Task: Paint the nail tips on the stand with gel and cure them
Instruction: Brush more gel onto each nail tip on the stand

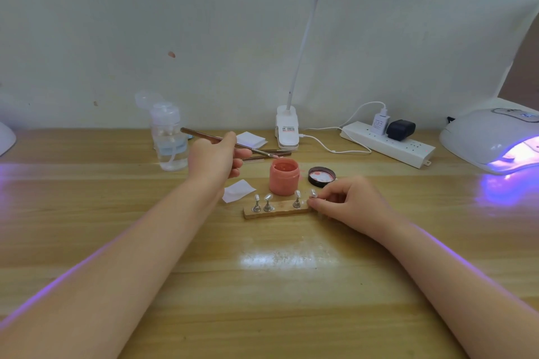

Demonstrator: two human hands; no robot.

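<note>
1. Grip: left hand (217, 162) is clamped pen-fashion on a slim brown-handled gel brush (233, 143); right hand (348, 204) pinches the metal holder at the right end of the pale wooden strip stand (280, 208).
2. Clear nail tips (267, 197) sit on small metal holders along the stand, near the worktop (291, 285) centre, just in front of the open coral-pink gel jar (284, 181).
3. Handling, judged: tips are light and easily knocked; steady the holder, not the tip.
4. Brush tip hovers at the jar's rim, left forearm reaching forward. Right wrist appears to rest on the worktop.
5. White curing lamp (490, 140) glows violet, far right.
</note>
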